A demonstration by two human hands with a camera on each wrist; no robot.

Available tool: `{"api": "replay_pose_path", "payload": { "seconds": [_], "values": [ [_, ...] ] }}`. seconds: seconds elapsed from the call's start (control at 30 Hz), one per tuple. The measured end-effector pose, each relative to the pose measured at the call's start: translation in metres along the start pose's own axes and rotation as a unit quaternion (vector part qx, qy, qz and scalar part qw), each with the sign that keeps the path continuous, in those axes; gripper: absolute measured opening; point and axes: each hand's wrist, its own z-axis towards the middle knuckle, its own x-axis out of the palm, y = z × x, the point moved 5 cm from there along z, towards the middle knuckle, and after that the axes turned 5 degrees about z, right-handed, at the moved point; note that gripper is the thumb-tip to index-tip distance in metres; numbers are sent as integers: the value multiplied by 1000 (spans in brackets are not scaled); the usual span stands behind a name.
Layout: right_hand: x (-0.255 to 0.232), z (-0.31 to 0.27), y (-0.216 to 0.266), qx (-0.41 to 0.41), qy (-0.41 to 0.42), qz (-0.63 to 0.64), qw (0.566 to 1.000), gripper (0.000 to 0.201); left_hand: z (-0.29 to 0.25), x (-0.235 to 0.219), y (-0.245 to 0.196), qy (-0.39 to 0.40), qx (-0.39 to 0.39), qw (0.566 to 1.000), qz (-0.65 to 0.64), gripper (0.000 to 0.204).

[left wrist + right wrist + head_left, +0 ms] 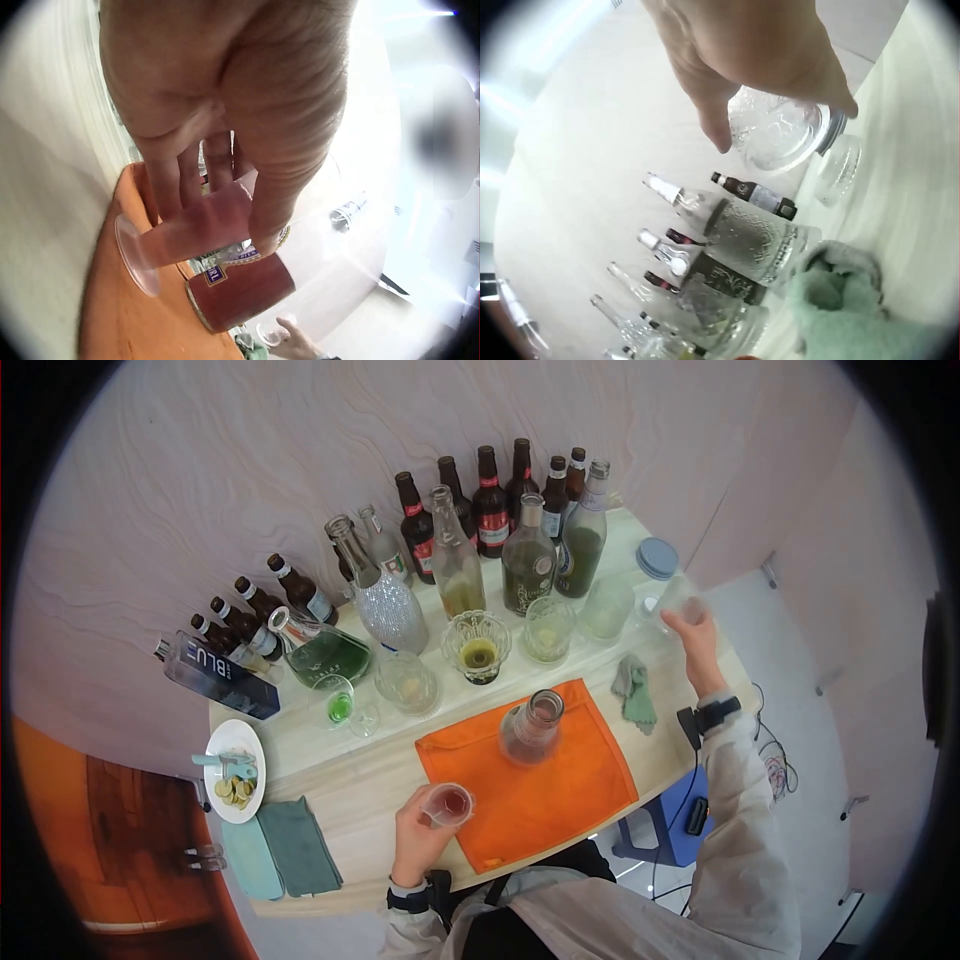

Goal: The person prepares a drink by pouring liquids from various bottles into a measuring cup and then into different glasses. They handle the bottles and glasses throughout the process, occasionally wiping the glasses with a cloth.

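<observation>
My left hand holds a footed glass of pinkish-red drink over the orange cloth's near left edge. In the left wrist view, thumb and fingers curl round the glass, its round foot sticking out below. Beside it stands a clear glass bottle on the orange cloth; the left wrist view shows red liquid and a label on this bottle. At the table's far right, my right hand grips a clear patterned glass between thumb and fingers; the hand hides part of it.
Brown beer bottles and clear bottles line the back. In front stand several glasses, including a scalloped one with yellow-green drink. A green cloth and a grey lid lie right; a white plate and folded dark cloth left.
</observation>
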Motion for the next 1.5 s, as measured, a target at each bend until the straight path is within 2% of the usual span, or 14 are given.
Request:
{"api": "replay_pose_path", "payload": {
  "seconds": [0.07, 0.13, 0.37, 0.67, 0.8, 0.83, 0.87, 1.1, 1.17, 1.23, 1.3, 1.37, 1.43, 1.5],
  "values": [
    [4, 13, -3, -55, -82, -97, 990, 76, 0, 0, 0, -2, -2, 1000, 3, 30],
    [9, 23, -9, -67, -78, -113, 988, 77, -1, 1, 5, 6, -14, 999, -33, 30],
    [13, 44, -34, -119, -71, -193, 971, 84, -1, 0, -4, 4, -10, 1000, -15, 31],
    [12, 49, -33, -112, -40, -247, 962, 87, -2, 0, 0, -5, 8, 1000, -24, 31],
    [0, 51, -51, -118, -22, -182, 976, 97, -2, 0, -5, -9, 21, 1000, -15, 31],
    [-12, 50, -55, -116, -69, -213, 968, 99, -1, 0, -4, -10, 28, 999, -24, 31],
    [-15, 43, -56, -113, -115, -244, 956, 102, -2, -2, -3, -20, 25, 999, -24, 31],
    [4, -80, -23, -165, -49, -141, 975, 78, -1, -2, -2, 0, 40, 999, -23, 35],
    [24, -132, -1, -210, -9, -78, 975, 62, -2, -3, -3, 0, 47, 999, -25, 35],
    [52, -193, 15, -193, 59, -76, 976, 53, -3, -1, -3, -1, 33, 999, 0, 34],
    [79, -249, 24, -207, 168, -164, 950, 53, -3, 0, -27, 10, 30, 999, 30, 35],
    [119, -291, 55, -249, 256, -252, 899, 60, -5, 6, -46, 23, 28, 998, 60, 36],
    [158, -310, 78, -292, 307, -205, 882, 63, -6, 16, -66, 18, 109, 992, 52, 38],
    [172, -315, 76, -276, 306, -178, 894, 65, -9, 25, -85, 24, 136, 989, 48, 43]
  ]
}}
